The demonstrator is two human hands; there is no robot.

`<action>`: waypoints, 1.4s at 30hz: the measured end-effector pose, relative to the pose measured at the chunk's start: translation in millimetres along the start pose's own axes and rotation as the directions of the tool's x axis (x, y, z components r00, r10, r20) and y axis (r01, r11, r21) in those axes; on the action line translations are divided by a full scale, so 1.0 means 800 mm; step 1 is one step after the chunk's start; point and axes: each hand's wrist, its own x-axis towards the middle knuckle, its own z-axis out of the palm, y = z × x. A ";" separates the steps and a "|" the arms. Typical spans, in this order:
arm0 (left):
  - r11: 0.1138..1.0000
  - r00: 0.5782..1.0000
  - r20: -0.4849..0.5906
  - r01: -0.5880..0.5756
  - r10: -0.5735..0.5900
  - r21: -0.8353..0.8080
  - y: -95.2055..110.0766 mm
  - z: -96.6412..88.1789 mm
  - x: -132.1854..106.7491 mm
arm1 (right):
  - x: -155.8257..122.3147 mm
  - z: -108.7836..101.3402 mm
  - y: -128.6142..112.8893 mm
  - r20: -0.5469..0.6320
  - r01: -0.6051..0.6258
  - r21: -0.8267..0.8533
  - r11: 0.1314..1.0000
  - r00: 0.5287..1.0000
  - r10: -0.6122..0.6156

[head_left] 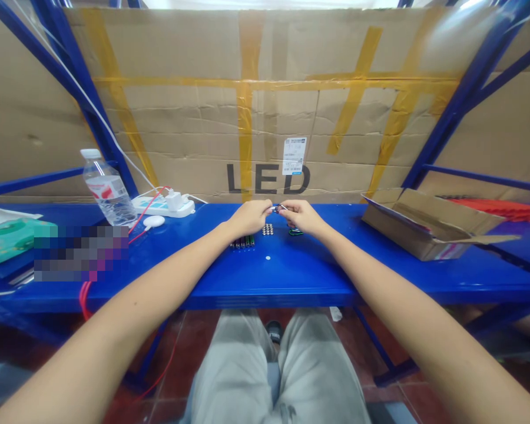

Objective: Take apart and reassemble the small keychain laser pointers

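Observation:
Both my arms reach forward over a blue metal table [291, 277]. My left hand [248, 215] and my right hand [301, 215] meet above the table's middle, fingers pinched together on a tiny metallic part [277, 208] held between them. Below my hands lie a cluster of small silver round pieces [267, 229], a row of small dark cylinders [242, 242], a green item [295, 232] and one loose silver piece [267, 258].
A water bottle [107, 188], a white power strip [163, 204] with a charger and red cable, and a green tissue pack [6, 240] lie at the left. An open cardboard box [424, 227] lies at the right. A taped cardboard wall marked LED stands behind.

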 end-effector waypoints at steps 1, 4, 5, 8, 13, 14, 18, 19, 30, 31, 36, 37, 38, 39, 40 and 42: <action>1.000 1.000 0.008 0.001 -0.001 -0.016 -0.001 -0.001 0.000 | 0.000 0.001 0.000 -0.005 0.016 -0.012 1.000 1.000 -0.016; 0.997 1.000 0.025 0.009 -0.007 -0.075 -0.003 -0.003 0.001 | -0.001 0.002 -0.002 -0.011 0.058 -0.067 0.996 0.998 -0.059; 0.995 1.000 0.027 0.013 -0.010 -0.100 -0.003 -0.003 0.002 | -0.001 0.002 -0.003 -0.014 0.067 -0.084 0.994 0.998 -0.068; 0.974 0.999 0.033 0.038 -0.032 -0.222 -0.005 -0.003 0.003 | -0.002 0.002 -0.004 -0.040 0.098 -0.150 0.984 0.994 -0.105; 0.861 0.990 0.110 0.136 -0.094 -0.491 -0.008 0.002 0.008 | -0.003 0.000 -0.004 -0.066 0.130 -0.276 0.952 0.986 -0.153; 0.832 0.985 0.133 0.163 -0.109 -0.531 -0.009 0.003 0.009 | -0.003 0.000 -0.004 -0.067 0.128 -0.290 0.949 0.986 -0.153; 0.771 0.977 0.166 0.207 -0.133 -0.602 -0.011 0.005 0.014 | -0.005 0.000 0.000 -0.082 0.113 -0.333 0.936 0.986 -0.148; 0.761 0.978 0.165 0.205 -0.129 -0.615 -0.011 0.005 0.015 | -0.005 0.000 0.001 -0.089 0.107 -0.337 0.936 0.985 -0.145; 0.300 0.872 0.410 0.479 -0.266 -0.825 0.003 -0.006 0.012 | -0.006 0.000 0.000 -0.143 0.069 -0.313 0.947 0.982 -0.119; 0.298 0.874 0.412 0.477 -0.257 -0.826 0.002 -0.006 0.011 | -0.006 0.001 0.000 -0.141 0.064 -0.314 0.947 0.984 -0.113; 0.328 0.864 0.427 0.498 -0.268 -0.803 -0.002 -0.004 0.013 | -0.003 0.001 0.002 -0.151 0.040 -0.327 0.944 0.984 -0.094; 0.368 0.863 0.413 0.499 -0.291 -0.784 -0.003 -0.002 0.014 | -0.002 0.000 0.003 -0.157 0.025 -0.327 0.945 0.984 -0.080; 0.427 0.866 0.384 0.493 -0.319 -0.758 -0.005 -0.001 0.015 | -0.001 -0.002 0.004 -0.165 0.006 -0.327 0.945 0.984 -0.064; 0.506 0.876 0.338 0.476 -0.345 -0.719 -0.007 0.001 0.017 | 0.000 -0.004 0.005 -0.174 -0.011 -0.328 0.945 0.984 -0.049; 0.599 0.891 0.278 0.448 -0.359 -0.663 -0.010 0.003 0.018 | 0.000 -0.007 0.007 -0.183 -0.022 -0.334 0.942 0.982 -0.042; 0.794 0.932 0.154 0.361 -0.329 -0.490 -0.018 0.007 0.021 | 0.002 -0.012 0.010 -0.196 -0.026 -0.358 0.933 0.979 -0.048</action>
